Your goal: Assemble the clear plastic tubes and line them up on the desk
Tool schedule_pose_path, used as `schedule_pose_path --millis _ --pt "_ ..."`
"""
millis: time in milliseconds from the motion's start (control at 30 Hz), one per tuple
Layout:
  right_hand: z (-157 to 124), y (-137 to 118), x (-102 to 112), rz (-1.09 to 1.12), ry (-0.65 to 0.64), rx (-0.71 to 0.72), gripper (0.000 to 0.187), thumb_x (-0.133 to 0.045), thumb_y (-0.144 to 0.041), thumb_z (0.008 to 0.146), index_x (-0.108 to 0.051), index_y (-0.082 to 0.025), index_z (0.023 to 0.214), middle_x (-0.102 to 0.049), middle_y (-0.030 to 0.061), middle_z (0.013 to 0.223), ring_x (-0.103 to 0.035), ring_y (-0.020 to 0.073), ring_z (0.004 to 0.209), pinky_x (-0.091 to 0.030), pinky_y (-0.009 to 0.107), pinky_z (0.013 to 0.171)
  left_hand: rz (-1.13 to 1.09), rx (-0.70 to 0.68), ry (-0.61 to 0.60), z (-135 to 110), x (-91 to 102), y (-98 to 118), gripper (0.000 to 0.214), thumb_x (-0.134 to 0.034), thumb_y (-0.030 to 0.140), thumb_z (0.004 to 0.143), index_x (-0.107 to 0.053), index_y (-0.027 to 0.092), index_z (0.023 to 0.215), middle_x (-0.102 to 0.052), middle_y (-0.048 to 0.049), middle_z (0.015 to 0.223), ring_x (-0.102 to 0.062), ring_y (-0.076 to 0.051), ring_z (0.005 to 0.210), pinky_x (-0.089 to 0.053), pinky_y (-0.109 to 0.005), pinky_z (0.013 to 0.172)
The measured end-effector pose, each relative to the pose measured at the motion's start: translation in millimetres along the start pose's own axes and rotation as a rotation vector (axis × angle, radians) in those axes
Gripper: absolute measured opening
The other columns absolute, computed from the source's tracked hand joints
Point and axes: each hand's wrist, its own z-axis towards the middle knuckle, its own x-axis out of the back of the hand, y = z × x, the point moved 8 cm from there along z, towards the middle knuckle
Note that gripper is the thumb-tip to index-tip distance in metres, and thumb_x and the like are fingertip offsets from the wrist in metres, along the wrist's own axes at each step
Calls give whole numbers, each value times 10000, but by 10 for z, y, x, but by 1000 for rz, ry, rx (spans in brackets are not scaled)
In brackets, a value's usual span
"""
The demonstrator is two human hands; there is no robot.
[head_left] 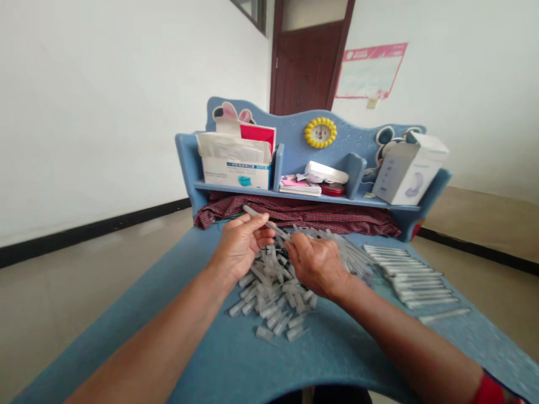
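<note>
- Because it fills the foreground, the blue desk point(328, 348) is the largest thing here, bearing all the loose pieces.
- A blue shelf unit point(288, 132) stands along its far edge.
- A red checked cloth point(303, 216) lies bunched beneath the shelf.
- A heap of small translucent pieces point(275, 294) spreads over the desk's middle, below and between the hands.
- A row of tubes point(415, 278) lies side by side at the right, with one more lying just nearer.
- A mask box point(236, 173) stands on the shelf's left, a white carton point(402, 174) on its right.
- The right hand point(318, 261) is curled closed around the tube's nearer end, its fingertips partly hidden.
- The left hand point(242, 241) pinches the tube between thumb and fingers, the other fingers loosely bent.
- A yellow-rimmed clock point(320, 132) sits midway along the shelf back.
- The slim translucent tube point(276, 229) slants between both hands, raised above the heap's far side.
</note>
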Motion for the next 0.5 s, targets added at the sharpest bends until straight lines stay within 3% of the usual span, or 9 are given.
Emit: schedule_pose_path --millis 133,233,333,400,500 --pt "50 4 -31 33 -169 -68 346 -311 -385 926 -551 -172 796 -673 45 705 -590 134 563 -234 245 484 123 -42 9 36 14 42 158 -691 185 662 -549 128 699 -609 15 581 -553 -75 449 -445 -163 415" --pt "56 -13 32 93 -198 -88 331 -342 -430 907 -553 -178 872 -679 41 736 -598 148 585 -265 238 491 249 -39 -10 26 -13 39 235 -727 270 630 -546 125 667 -566 30 518 -516 -76 419 -402 -167 389" --pt "45 -154 141 176 -150 74 234 -365 -295 899 -545 -187 1003 -663 20 752 -586 136 607 -299 236 503 285 43 -65 11 -53 -11 276 -727 327 630 -537 128 640 -537 39 484 -464 -66 388 -359 -173 378" --pt "17 -263 205 194 -112 211 284 -375 -186 866 -514 -187 1113 -647 13 751 -566 130 599 -312 237 505 284 108 -108 6 -71 -49 287 -732 339 622 -537 129 637 -537 38 493 -451 -63 394 -344 -174 384" --pt "-10 -336 250 218 -99 299 344 -370 -146 849 -483 -163 1173 -635 16 739 -537 123 574 -315 239 497 303 151 -151 11 -73 -72 287 -735 340 615 -541 128 626 -533 35 496 -449 -62 410 -332 -173 399"
